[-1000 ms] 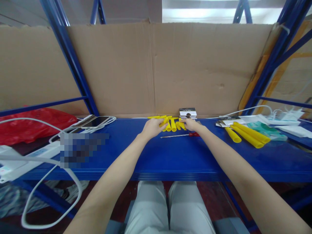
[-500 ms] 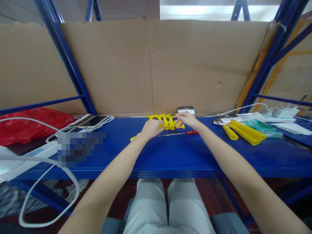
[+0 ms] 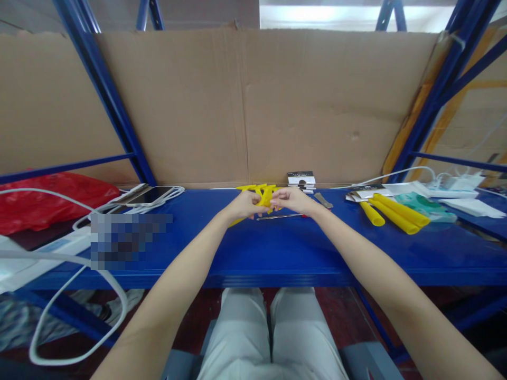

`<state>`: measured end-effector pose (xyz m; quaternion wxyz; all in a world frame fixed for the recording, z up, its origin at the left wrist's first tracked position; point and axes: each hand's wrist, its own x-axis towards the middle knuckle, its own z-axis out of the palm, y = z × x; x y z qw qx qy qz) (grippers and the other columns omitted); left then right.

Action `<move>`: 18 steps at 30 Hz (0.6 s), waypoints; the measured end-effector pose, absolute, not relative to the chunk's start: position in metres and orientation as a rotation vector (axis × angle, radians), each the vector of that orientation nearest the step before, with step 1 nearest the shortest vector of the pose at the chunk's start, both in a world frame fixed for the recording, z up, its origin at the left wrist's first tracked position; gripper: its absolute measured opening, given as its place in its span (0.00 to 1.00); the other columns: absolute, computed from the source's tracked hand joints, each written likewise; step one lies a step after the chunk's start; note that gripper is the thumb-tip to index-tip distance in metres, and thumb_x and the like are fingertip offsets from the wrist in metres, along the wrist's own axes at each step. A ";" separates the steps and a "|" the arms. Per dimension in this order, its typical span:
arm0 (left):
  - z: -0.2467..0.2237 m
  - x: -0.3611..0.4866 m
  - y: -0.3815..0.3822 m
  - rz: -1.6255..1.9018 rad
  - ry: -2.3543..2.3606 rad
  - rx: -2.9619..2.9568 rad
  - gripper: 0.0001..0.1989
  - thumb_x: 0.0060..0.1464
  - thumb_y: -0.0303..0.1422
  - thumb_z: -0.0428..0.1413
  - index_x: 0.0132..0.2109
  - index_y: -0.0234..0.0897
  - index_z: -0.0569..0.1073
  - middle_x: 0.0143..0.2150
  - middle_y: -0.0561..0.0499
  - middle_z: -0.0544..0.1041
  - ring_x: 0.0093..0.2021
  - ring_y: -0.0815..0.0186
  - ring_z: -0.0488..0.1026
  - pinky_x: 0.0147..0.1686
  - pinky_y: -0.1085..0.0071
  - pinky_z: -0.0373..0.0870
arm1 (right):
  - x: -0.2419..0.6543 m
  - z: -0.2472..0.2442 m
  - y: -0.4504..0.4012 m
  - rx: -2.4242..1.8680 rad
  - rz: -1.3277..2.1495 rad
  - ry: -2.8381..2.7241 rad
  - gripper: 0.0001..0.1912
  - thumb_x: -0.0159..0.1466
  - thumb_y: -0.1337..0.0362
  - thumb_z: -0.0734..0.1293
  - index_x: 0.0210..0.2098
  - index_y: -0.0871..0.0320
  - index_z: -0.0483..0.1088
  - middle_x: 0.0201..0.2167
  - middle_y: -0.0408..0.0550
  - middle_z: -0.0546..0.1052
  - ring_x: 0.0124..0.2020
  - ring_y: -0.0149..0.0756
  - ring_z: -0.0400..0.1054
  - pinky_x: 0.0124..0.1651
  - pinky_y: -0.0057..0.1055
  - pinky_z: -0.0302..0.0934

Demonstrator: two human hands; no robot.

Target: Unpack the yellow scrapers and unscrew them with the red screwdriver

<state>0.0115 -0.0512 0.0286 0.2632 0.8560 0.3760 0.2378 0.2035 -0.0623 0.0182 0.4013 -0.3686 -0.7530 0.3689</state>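
Note:
My left hand (image 3: 244, 205) is closed on a yellow piece (image 3: 264, 196) above the back middle of the blue table. Close on its right, the fingers of my right hand (image 3: 288, 198) are pinched at the same piece's right side; what exactly they grip is too small to tell. Behind and beneath the hands lie several yellow tubular pieces (image 3: 247, 187), partly hidden. A screwdriver (image 3: 279, 217) lies just in front of them, its red handle mostly covered by my right hand. To the right of that hand is a small grey-brown strip (image 3: 324, 200).
Small black-and-white boxes (image 3: 301, 179) stand against the cardboard (image 3: 178, 105). Yellow tubes (image 3: 400, 214), papers and a green packet (image 3: 425, 207) lie at right. At left are a red bag (image 3: 55, 200), a phone (image 3: 150, 195) and white cables.
My right hand has moved left and down toward my left hand, uncovering the grey-brown strip. The left hand has shifted slightly, and the yellow piece now shows between both hands.

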 end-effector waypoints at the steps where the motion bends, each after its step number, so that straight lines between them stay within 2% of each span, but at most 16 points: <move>1: 0.030 0.010 -0.052 0.605 0.967 2.264 0.10 0.47 0.36 0.57 0.27 0.32 0.71 0.23 0.49 0.74 0.19 0.72 0.67 0.19 0.74 0.64 | 0.201 0.017 -0.061 -0.928 0.855 -1.919 0.12 0.52 0.57 0.70 0.27 0.60 0.69 0.22 0.42 0.73 0.23 0.27 0.65 0.30 0.27 0.61; 4: 0.031 0.009 -0.055 0.572 0.866 2.212 0.09 0.46 0.35 0.58 0.31 0.31 0.72 0.26 0.48 0.75 0.19 0.72 0.67 0.20 0.73 0.65 | 0.196 0.015 -0.057 -0.943 0.617 -1.899 0.10 0.53 0.60 0.67 0.22 0.60 0.65 0.18 0.38 0.68 0.21 0.25 0.60 0.25 0.24 0.56; 7: 0.030 0.010 -0.054 0.558 0.922 2.279 0.09 0.46 0.34 0.58 0.34 0.33 0.72 0.26 0.51 0.75 0.20 0.71 0.69 0.21 0.73 0.66 | 0.198 0.019 -0.054 -1.025 0.494 -1.720 0.09 0.56 0.63 0.64 0.23 0.58 0.61 0.18 0.37 0.66 0.19 0.25 0.59 0.22 0.22 0.54; 10: 0.027 0.011 -0.051 0.513 1.121 2.420 0.10 0.46 0.33 0.57 0.36 0.33 0.73 0.24 0.53 0.73 0.20 0.69 0.69 0.21 0.74 0.65 | 0.208 0.025 -0.053 -1.166 0.546 -1.453 0.08 0.60 0.65 0.60 0.25 0.56 0.58 0.15 0.35 0.62 0.13 0.25 0.56 0.15 0.21 0.48; 14: 0.026 0.012 -0.049 0.567 1.170 2.588 0.13 0.50 0.38 0.54 0.39 0.33 0.72 0.26 0.51 0.74 0.23 0.68 0.71 0.24 0.74 0.64 | 0.225 0.034 -0.055 -1.226 0.692 -1.102 0.09 0.63 0.67 0.58 0.26 0.55 0.55 0.12 0.31 0.55 0.08 0.22 0.47 0.10 0.19 0.40; 18: 0.026 0.013 -0.049 0.743 1.153 2.617 0.17 0.53 0.40 0.51 0.46 0.33 0.67 0.29 0.50 0.75 0.26 0.66 0.72 0.27 0.73 0.65 | 0.234 0.041 -0.059 -1.130 0.866 -0.949 0.09 0.63 0.66 0.58 0.27 0.56 0.55 0.13 0.33 0.58 0.08 0.20 0.47 0.10 0.19 0.41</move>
